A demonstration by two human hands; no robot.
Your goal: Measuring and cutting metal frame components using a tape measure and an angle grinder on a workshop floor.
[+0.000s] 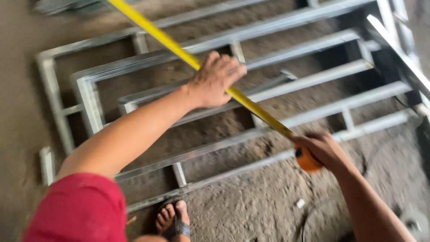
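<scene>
**Tape stretched over metal frames**

Left hand [216, 79] reaches out over the frames [233, 85], palm down, fingers [233, 67] curled over the yellow tape [179, 49] and pressing on it. The blade passes under the hand; whether the thumb pinches it from below cannot be told.

Right hand [323, 150] sits lower and nearer the body, fingers closed around the orange case [309, 161], only part of which shows beneath the palm.

Tape runs in one straight diagonal from the case, under the left hand, and out past the top edge of the view at upper left. Its far end is out of view.

Frames: several grey metal rectangles with cross bars, lying flat and overlapping on a dirt floor [251, 210]. The tape crosses above them at a slant.

A red sleeve [78, 208] covers the left upper arm. One foot in a sandal [174, 219] stands on the floor just beside the nearest frame bar. View is motion-blurred, fine detail lost.
</scene>
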